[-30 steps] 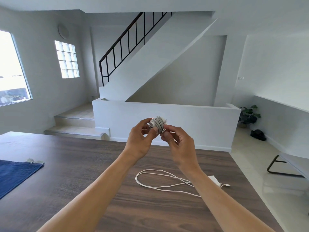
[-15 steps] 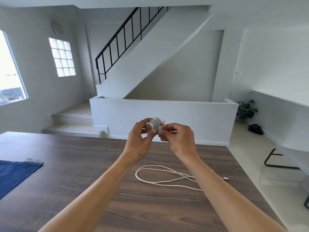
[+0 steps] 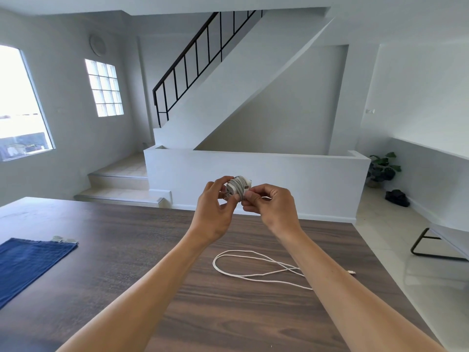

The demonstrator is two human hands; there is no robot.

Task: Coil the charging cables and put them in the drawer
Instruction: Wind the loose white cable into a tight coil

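Bright, even daylight comes from the left. The big window [image 3: 22,97] is blown out to white, and the glass-block window [image 3: 104,88] glows beside it. The bench [image 3: 127,250] shows a pale sheen at its far left corner, and the shadow under the loose cable [image 3: 253,273] is faint and soft. The floor [image 3: 431,275] beyond the bench's right edge carries glare. Straight lines, such as the stair rail [image 3: 187,57], bow toward the frame's edges. The left hand [image 3: 215,207] and right hand [image 3: 274,207], gripping the coil [image 3: 237,188], look slightly soft-edged.
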